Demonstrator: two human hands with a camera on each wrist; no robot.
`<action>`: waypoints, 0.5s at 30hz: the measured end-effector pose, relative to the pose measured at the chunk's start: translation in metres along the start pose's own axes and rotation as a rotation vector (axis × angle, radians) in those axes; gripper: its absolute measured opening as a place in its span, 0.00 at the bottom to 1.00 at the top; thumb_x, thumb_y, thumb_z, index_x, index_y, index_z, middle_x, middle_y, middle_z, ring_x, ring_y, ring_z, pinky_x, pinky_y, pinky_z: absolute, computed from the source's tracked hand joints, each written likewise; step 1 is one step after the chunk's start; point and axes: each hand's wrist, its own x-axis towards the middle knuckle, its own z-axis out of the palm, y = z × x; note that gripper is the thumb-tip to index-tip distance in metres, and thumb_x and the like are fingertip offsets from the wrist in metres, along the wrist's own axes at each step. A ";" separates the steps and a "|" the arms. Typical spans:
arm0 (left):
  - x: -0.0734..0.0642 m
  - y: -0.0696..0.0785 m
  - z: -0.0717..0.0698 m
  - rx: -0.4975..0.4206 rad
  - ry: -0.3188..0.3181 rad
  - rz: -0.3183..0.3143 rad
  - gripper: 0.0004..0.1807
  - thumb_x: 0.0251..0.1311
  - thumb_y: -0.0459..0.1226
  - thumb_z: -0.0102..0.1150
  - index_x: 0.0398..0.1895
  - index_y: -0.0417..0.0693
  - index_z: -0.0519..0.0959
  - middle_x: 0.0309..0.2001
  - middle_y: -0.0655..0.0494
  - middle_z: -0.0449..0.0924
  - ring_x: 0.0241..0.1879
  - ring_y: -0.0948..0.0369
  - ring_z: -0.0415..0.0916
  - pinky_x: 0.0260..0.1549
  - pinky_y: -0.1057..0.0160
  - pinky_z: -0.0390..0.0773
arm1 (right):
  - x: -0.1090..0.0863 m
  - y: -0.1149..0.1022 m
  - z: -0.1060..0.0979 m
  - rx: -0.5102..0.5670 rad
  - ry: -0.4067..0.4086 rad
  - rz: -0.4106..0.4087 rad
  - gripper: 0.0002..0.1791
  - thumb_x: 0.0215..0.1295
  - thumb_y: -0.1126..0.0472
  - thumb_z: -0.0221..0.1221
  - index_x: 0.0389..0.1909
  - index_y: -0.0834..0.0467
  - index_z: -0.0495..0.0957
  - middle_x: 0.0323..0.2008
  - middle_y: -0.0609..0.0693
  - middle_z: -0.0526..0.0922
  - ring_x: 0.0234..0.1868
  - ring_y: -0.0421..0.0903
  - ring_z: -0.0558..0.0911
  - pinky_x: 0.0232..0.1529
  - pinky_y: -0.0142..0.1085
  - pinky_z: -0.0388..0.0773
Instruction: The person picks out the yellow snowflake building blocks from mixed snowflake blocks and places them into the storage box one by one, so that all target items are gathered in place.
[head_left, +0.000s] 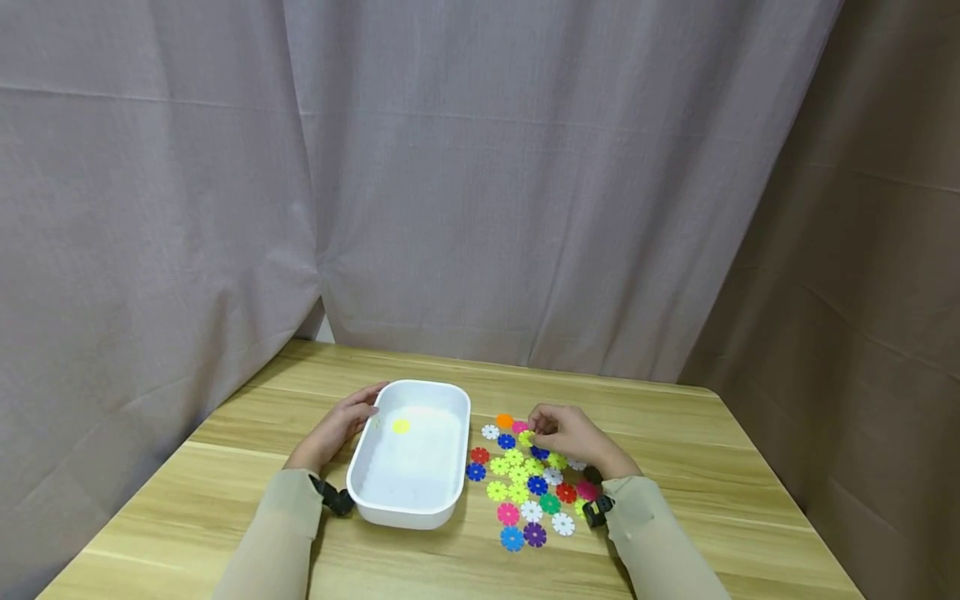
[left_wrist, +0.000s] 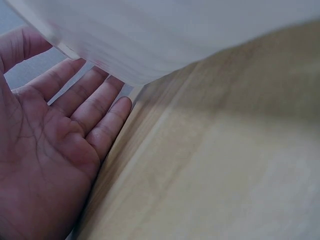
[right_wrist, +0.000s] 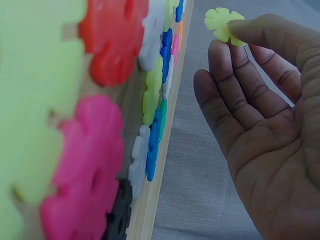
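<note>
A white rectangular plastic tub (head_left: 408,511) stands on the table, with a yellow piece (head_left: 401,426) lying inside. At its left side, my left hand (head_left: 347,423) holds the rim, thumb over the edge and fingers along the outer wall; the left wrist view shows those fingers (left_wrist: 102,102) under the tub's side. My right hand (head_left: 573,436) is over the far part of the scattered snowflake discs. Between thumb and fingertips it pinches a yellow snowflake disc (right_wrist: 222,26), raised off the others in the right wrist view.
Right of the tub, notched snowflake discs in several colours lie flat on the wooden table (head_left: 697,492), among them a purple one (head_left: 534,534), a light blue one (head_left: 512,538) and an orange one (head_left: 505,421). Grey curtains (head_left: 510,208) hang behind the table and along its sides.
</note>
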 end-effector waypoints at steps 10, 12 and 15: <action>-0.002 0.001 0.001 -0.013 0.028 -0.035 0.31 0.70 0.35 0.48 0.77 0.51 0.63 0.75 0.49 0.61 0.72 0.51 0.61 0.61 0.68 0.69 | 0.000 -0.006 0.001 0.010 0.016 -0.003 0.06 0.63 0.63 0.66 0.39 0.53 0.80 0.32 0.44 0.82 0.35 0.44 0.80 0.37 0.36 0.81; -0.001 0.001 0.000 -0.011 0.014 -0.023 0.31 0.71 0.34 0.47 0.77 0.49 0.61 0.76 0.47 0.59 0.73 0.50 0.59 0.60 0.69 0.69 | 0.001 -0.007 0.001 0.009 0.024 0.003 0.06 0.64 0.63 0.66 0.40 0.53 0.80 0.32 0.44 0.82 0.35 0.44 0.81 0.37 0.36 0.81; 0.000 0.001 0.000 -0.015 0.008 -0.010 0.32 0.71 0.34 0.46 0.78 0.47 0.60 0.76 0.46 0.58 0.73 0.49 0.59 0.59 0.70 0.70 | 0.002 -0.010 0.001 0.006 0.029 0.012 0.07 0.64 0.62 0.66 0.41 0.53 0.80 0.33 0.44 0.82 0.35 0.43 0.81 0.38 0.36 0.81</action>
